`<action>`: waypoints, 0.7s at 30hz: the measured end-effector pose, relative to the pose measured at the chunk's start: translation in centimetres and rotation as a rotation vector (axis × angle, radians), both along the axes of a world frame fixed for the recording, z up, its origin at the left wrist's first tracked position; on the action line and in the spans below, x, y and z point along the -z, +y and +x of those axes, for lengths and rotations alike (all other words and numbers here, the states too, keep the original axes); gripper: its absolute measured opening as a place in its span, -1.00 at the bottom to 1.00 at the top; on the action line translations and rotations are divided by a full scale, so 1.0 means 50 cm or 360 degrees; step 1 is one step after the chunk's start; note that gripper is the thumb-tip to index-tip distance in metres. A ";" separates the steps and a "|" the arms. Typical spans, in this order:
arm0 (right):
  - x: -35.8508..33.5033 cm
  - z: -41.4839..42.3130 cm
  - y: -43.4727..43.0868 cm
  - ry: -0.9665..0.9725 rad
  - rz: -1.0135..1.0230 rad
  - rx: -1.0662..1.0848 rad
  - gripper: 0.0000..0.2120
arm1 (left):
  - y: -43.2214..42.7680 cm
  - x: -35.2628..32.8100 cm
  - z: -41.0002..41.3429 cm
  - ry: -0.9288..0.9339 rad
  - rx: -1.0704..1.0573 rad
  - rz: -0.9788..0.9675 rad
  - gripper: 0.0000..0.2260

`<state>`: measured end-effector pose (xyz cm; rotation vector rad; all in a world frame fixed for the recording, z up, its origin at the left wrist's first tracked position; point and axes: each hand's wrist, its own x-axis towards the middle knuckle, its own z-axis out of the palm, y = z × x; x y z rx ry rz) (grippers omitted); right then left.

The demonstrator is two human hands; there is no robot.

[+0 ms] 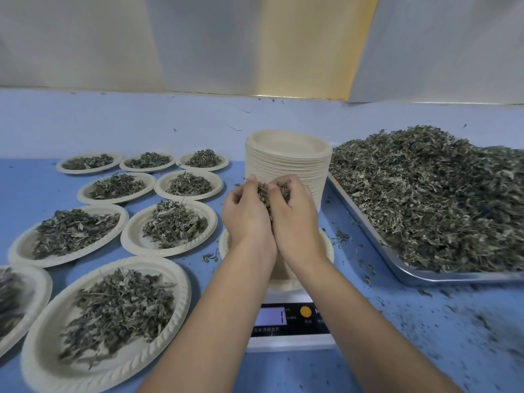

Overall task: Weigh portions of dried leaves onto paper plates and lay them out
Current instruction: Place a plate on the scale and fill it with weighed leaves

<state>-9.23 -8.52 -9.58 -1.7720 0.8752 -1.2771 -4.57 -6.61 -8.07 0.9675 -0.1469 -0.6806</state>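
Dried leaves (279,191) mostly hidden between left hand (246,219), right hand (295,222); plate (328,248) underneath covered.

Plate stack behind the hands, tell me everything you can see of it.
The plate stack is a tall, upright pile of round beige plates, paper-like, thin rims ribbing its side. The top plate lies face up, empty. It stands on the blue table at the far left corner of the metal tray. The left hand and right hand, cupping dried leaves, hide its lower front.

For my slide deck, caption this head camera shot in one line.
Left hand and right hand cup dried leaves over the paper plate on the scale.
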 end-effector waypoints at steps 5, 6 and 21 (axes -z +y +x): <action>-0.008 -0.003 -0.003 -0.0152 0.0143 0.0001 -0.90 | 0.006 -0.009 0.002 0.0224 -0.0006 -0.0004 -0.94; -0.010 -0.004 -0.004 -0.0178 0.0155 0.0006 -0.89 | 0.006 -0.011 0.002 0.0235 -0.0005 0.0012 -0.94; -0.010 -0.040 -0.043 -0.0007 0.0220 0.0061 -0.86 | 0.018 -0.026 0.064 0.0404 0.0267 -0.0014 -0.85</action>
